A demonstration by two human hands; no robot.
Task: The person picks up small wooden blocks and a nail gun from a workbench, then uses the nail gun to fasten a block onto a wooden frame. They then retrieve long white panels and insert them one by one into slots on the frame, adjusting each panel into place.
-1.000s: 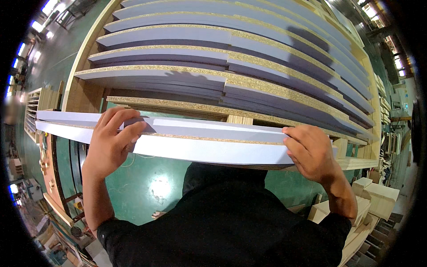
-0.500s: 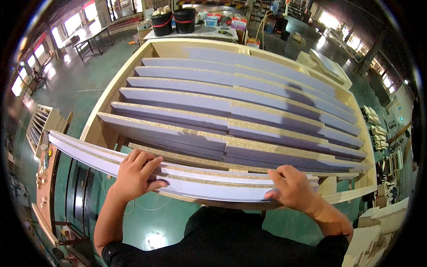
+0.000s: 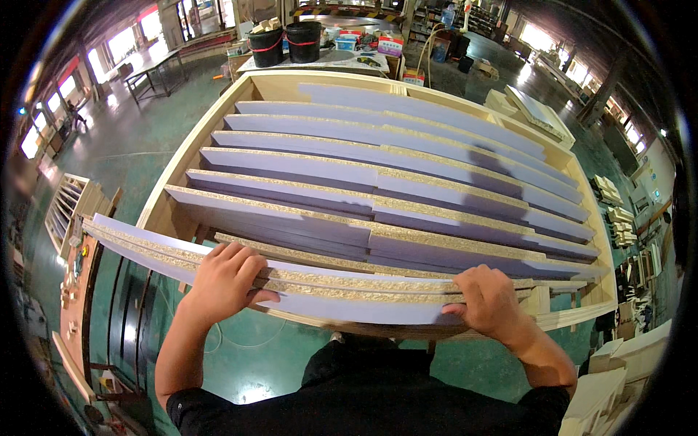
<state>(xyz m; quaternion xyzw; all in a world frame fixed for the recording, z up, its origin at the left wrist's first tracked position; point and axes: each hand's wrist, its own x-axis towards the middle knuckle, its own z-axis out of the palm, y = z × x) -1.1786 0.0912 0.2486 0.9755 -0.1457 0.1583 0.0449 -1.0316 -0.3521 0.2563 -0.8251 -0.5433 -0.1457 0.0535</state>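
Two long chipboard strips with pale lilac faces (image 3: 349,311) lie pressed together in my hands, their raw speckled edges turned upward. My left hand (image 3: 227,282) is closed round them left of the middle, thumb on the near face. Further right my right hand (image 3: 493,301) grips the same pair, fingers over the far side. They are held across the near side of a large pale wooden frame (image 3: 574,320), their left end reaching past its corner. Inside the frame several similar strips (image 3: 436,261) stand on edge in rows. Another strip beyond my hands is partly hidden.
Behind the frame, a table bears two black buckets (image 3: 303,42) and boxes. At left stands a workbench (image 3: 81,320) with small wood blocks. Stacked panels (image 3: 538,115) lie beyond the far right corner, and pale boards (image 3: 607,378) fill the lower right.
The held strips have tilted so their chipboard edges show more broadly and sit closer together. Both hands keep their grip, and the right has shifted slightly to the right.
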